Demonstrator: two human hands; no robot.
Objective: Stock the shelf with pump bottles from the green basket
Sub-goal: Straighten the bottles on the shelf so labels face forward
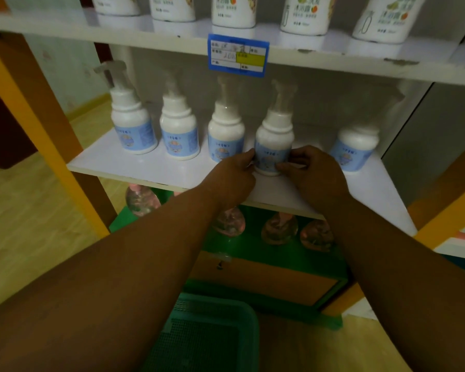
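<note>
Several white pump bottles with blue labels stand in a row on the white middle shelf (151, 167). The fourth one from the left, a pump bottle (274, 135), stands upright near the shelf's front. My left hand (232, 174) pinches its lower left side and my right hand (312, 173) pinches its lower right side. To its right stands another pump bottle (355, 149), its top hidden in shadow. The green basket (207, 334) sits on the floor below my arms; no bottles show in the visible part of it.
The shelf above (145, 36) carries larger white bottles and a blue price tag (238, 55). Clear round bottles (279, 228) stand on a green lower shelf. An orange frame post (38, 124) rises at the left. Wooden floor lies to the left.
</note>
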